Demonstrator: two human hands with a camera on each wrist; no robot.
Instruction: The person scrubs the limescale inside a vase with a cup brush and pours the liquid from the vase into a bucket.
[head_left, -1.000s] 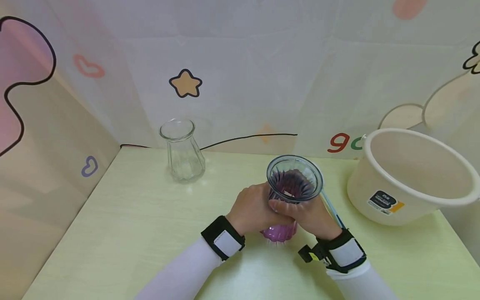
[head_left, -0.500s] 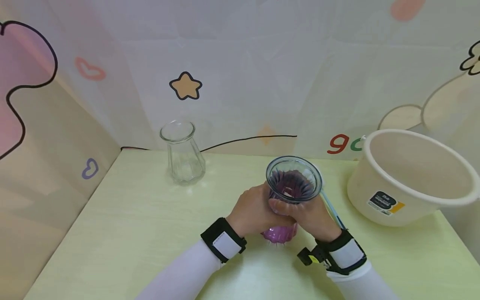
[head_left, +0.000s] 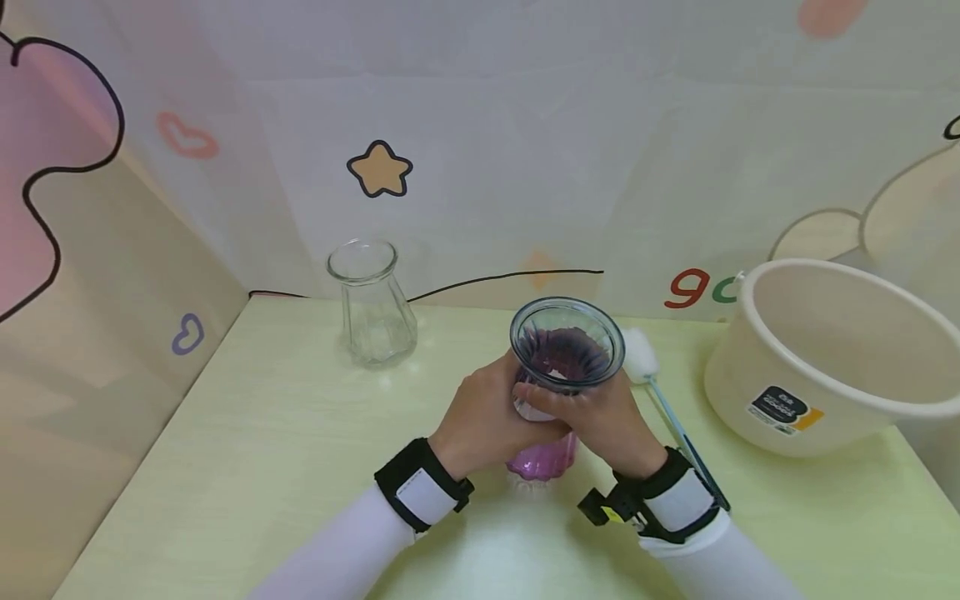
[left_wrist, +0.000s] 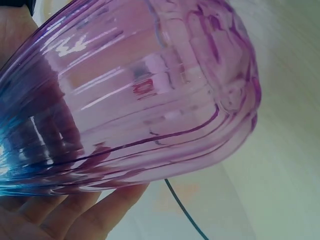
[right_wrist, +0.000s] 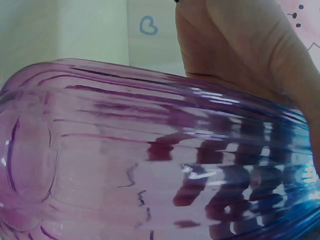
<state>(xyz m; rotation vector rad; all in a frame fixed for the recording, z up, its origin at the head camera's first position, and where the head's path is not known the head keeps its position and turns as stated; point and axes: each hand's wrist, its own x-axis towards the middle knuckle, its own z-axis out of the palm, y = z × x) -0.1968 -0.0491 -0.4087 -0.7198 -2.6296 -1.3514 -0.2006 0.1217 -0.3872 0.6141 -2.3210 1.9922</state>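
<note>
Left hand: the left hand (head_left: pixel 487 417) is wrapped round the neck and upper body of the vase, holding it.
Right hand: the right hand (head_left: pixel 611 421) holds the same piece from the other side, its thumb laid across the near face below the rim; the two hands meet there.
Ribbed vase: the ribbed vase (head_left: pixel 567 346) is between the two hands, above the near middle of the table (head_left: pixel 262 433), its round mouth facing up. Contact between base and table cannot be confirmed.
Vase glass: blue at the rim, pink-purple toward the base (both wrist views show the colours blending along the ribs).
Clear vase: the clear vase (head_left: pixel 378 325) stands upright at the back, left of centre, well apart from the hands.
Brush: the brush (head_left: pixel 678 429) lies right of the hands, white head (head_left: pixel 640 357) away from the person, blue handle running back beside the right wrist.
Bucket: the cream bucket (head_left: pixel 862 433) sits at the right; a dark and orange label (head_left: pixel 783 410) is fixed to its side.
Wrists: a black strap (head_left: pixel 423 485) on the left, another (head_left: pixel 675 500) on the right; sleeves white.
Backdrop: the pale sheet (head_left: pixel 487 183) carries a printed orange star (head_left: pixel 380 169).
</note>
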